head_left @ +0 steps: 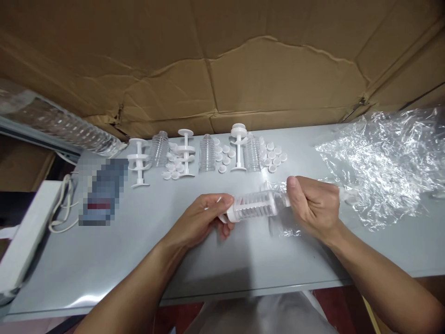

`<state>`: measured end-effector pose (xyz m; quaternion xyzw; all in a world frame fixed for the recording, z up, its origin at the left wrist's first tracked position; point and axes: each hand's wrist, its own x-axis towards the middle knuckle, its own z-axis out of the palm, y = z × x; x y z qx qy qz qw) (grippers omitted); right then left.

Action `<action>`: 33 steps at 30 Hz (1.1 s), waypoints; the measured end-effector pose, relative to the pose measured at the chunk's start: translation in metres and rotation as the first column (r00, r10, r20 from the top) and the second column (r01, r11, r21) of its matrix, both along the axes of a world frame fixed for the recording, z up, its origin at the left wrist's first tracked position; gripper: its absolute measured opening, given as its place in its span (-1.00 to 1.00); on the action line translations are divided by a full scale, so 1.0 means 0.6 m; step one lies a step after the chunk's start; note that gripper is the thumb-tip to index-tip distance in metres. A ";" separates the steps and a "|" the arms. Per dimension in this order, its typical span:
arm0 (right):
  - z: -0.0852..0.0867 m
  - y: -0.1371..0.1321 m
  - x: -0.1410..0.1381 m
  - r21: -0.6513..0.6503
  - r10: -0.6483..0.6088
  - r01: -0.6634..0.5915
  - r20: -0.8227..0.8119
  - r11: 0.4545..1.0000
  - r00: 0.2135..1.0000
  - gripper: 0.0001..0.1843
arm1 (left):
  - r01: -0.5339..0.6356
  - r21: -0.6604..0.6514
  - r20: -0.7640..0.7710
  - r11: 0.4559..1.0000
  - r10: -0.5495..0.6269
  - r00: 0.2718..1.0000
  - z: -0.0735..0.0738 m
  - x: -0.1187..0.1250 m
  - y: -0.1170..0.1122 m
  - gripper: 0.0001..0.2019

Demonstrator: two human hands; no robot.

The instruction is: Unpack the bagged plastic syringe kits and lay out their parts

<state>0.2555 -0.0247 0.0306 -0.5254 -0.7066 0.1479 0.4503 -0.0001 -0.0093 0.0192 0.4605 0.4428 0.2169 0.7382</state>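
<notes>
Both my hands hold one clear ribbed plastic tube [255,206] lying sideways just above the grey table [215,260]. My left hand [205,218] pinches its white end piece on the left. My right hand [314,206] is closed round the tube's right end, together with a small clear plastic bag [285,225] that hangs under it. Along the back of the table stand three more clear ribbed tubes [207,153], three white plungers [238,147] and several small white caps [274,155].
A pile of crumpled clear plastic bags [385,162] covers the table's right side. A blurred dark object [102,192] lies at the left, with a white power strip [26,232] and cord beside it. Brown cardboard [222,60] walls the back. A bag of clear tubes [59,123] lies far left.
</notes>
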 end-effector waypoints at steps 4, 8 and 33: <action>0.004 -0.002 0.005 -0.323 0.024 -0.049 -0.081 0.945 0.996 -0.30 | -0.027 0.427 -0.220 0.904 0.133 0.966 0.023 -0.014 0.003 -0.65; 0.012 0.000 0.013 -0.531 0.034 -0.136 -0.197 0.836 0.980 -0.30 | 0.039 0.528 -0.319 0.848 0.156 0.935 0.032 -0.026 0.008 -0.65; 0.018 0.008 0.034 -0.635 0.071 -0.332 -0.401 0.697 0.914 -0.56 | -0.097 0.136 -0.082 0.986 0.109 0.991 0.016 -0.054 0.026 -0.55</action>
